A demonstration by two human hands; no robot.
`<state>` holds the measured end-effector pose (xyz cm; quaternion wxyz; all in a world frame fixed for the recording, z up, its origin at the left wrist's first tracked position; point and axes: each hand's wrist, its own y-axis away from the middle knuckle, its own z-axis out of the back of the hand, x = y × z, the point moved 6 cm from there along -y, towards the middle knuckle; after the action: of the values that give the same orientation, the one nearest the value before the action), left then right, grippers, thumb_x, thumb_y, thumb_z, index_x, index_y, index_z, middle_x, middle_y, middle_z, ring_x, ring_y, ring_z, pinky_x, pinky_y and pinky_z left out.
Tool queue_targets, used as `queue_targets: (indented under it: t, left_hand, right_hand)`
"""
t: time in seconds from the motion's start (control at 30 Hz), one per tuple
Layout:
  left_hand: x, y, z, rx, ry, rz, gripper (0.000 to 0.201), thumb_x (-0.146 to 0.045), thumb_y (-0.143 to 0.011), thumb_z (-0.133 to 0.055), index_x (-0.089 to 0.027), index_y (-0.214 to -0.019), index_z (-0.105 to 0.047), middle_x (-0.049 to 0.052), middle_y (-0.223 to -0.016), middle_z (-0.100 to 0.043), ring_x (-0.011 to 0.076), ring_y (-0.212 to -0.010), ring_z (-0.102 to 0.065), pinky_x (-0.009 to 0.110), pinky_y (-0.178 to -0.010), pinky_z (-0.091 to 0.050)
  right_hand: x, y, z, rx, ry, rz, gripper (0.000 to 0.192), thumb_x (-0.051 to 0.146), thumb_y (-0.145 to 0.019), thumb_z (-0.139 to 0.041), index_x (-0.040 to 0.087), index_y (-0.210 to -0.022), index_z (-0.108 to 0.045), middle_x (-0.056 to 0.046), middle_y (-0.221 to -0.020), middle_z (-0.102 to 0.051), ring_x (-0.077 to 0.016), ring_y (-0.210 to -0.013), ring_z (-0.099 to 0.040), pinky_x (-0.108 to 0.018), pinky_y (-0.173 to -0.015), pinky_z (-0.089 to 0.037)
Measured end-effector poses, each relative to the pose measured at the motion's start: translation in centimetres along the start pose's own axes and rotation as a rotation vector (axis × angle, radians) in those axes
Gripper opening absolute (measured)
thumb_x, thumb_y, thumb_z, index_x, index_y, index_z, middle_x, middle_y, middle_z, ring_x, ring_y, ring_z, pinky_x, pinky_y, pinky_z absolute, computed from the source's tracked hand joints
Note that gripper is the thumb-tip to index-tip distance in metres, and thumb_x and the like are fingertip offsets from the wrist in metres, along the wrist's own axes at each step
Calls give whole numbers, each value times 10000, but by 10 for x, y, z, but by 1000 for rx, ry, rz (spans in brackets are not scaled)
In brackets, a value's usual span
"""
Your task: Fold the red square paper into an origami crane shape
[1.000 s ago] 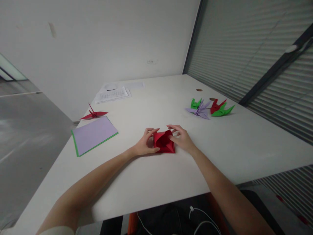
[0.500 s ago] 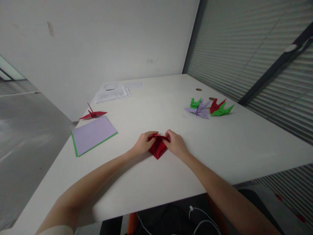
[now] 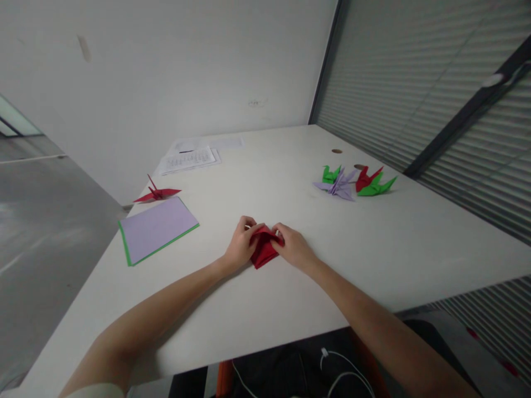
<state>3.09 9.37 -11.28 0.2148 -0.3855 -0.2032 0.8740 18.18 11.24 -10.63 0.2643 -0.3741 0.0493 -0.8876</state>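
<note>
Red paper (image 3: 263,253), folded into a small packet, is between my two hands over the near part of the white table (image 3: 249,312), one corner pointing towards me; I cannot tell whether it touches the tabletop. My left hand (image 3: 241,244) is clamped on its left side, the thumb lying across the paper. My right hand (image 3: 293,249) pinches its right side between thumb and bent fingers. Off to my left, a purple sheet (image 3: 160,224) lies over green paper (image 3: 126,249) that shows along two edges, and a red paper bird (image 3: 157,194) sits just beyond them. Farther back lie printed pages (image 3: 188,160). Over to my right, well apart from my hands, a purple bird (image 3: 341,189), two green birds (image 3: 376,188) and another red bird (image 3: 363,180) stand close together.
</note>
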Motion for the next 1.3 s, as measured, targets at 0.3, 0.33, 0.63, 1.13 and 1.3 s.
queue_targets:
  t: [0.3, 0.33, 0.63, 1.13, 1.3]
  left_hand:
    - [3, -3, 15, -212, 139, 114, 431, -38, -739, -538, -223, -1109, -659, 45, -977, -501, 163, -878, -528, 315, -779, -506]
    - [7, -3, 14, -217, 160, 157, 431, -41, -722, -543, -220, -1096, -659, 33, -930, -506, 153, -833, -527, 299, -746, -503]
    - [-1, -4, 3, -83, 130, 188, 380, -62, -764, -508, -194, -1094, -642, 18, -876, -531, 149, -789, -537, 295, -742, -485]
    - [-2, -11, 1, 88, 89, 241, 213, -115, -849, -451, -169, -834, -657, 35, -860, -536, 156, -772, -567, 309, -754, -503]
    - [-4, -11, -3, 219, -8, 196, 358, -120, -789, -533, -227, -1089, -697, 42, -969, -560, 152, -756, -584, 308, -764, -515]
  right_hand:
    - [6, 0, 14, -160, -218, 54, 130, 140, -729, -534, 229, -740, -440, 9, -729, -512, -141, -646, -470, -255, -602, -393]
    - [3, -1, 13, -156, -238, 31, 130, 150, -721, -535, 229, -730, -432, 20, -700, -498, -135, -624, -453, -252, -586, -381]
    - [-8, -3, -1, -143, -306, -76, 87, 192, -741, -508, 231, -744, -430, 57, -623, -452, -121, -569, -435, -248, -561, -359]
    - [-14, -5, -4, -77, -418, -106, 156, 223, -786, -571, 210, -939, -598, 23, -711, -569, -142, -640, -535, -271, -593, -445]
    - [-8, -6, 0, -58, -250, -7, 320, 39, -710, -558, 202, -946, -699, -48, -919, -639, -185, -887, -608, -358, -851, -486]
